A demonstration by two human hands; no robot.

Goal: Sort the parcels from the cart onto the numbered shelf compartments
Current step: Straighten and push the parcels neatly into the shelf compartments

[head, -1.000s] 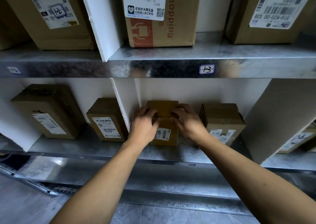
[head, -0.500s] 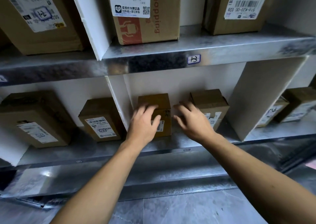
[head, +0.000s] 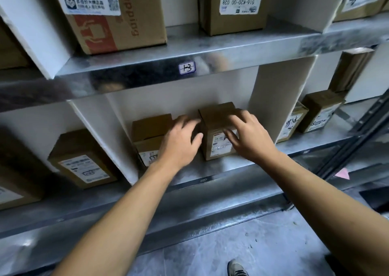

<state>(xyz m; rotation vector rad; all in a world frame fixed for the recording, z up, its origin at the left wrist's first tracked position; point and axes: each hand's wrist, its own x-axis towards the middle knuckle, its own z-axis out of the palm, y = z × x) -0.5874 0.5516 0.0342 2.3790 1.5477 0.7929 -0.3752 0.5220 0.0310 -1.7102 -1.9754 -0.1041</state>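
Observation:
Two small brown parcels stand side by side in the lower compartment under the shelf label 13 [head: 187, 67]. The left parcel [head: 150, 128] has a white label low on its front, partly hidden by my wrist. My left hand [head: 181, 142] reaches between the two parcels, its straight fingers against the left side of the right parcel [head: 216, 115]. My right hand [head: 249, 137] lies spread over that parcel's front and top right edge, fingertips on its label. Neither hand holds anything clear of the shelf.
White dividers [head: 271, 98] wall the compartment on both sides. More labelled parcels fill the left compartment [head: 84, 162], the right one [head: 320, 111] and the upper shelf [head: 117, 16]. The steel shelf edge [head: 210, 178] runs below my wrists. My shoe [head: 236, 268] shows on the grey floor.
Both hands have let go of the left parcel and moved right onto the neighbouring parcel. The view has swung to the right.

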